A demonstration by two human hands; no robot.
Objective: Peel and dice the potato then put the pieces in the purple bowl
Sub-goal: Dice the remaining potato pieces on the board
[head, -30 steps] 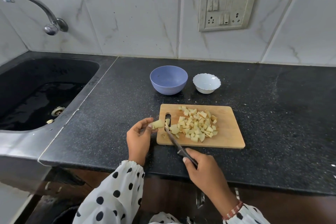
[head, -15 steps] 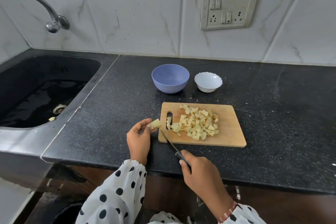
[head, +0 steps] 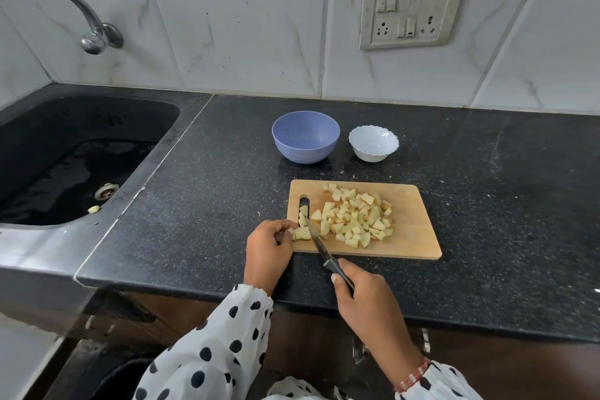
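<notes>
The left hand pinches the last potato chunk at the near left corner of the cutting board. The right hand grips the knife, whose blade points away and a little left, touching the chunk. Potato pieces lie piled mid-board. The purple bowl sits behind the board.

Purple bowl, white bowl, black-speckled counter, white black-dotted sleeve.

Potato pieces on board
</notes>
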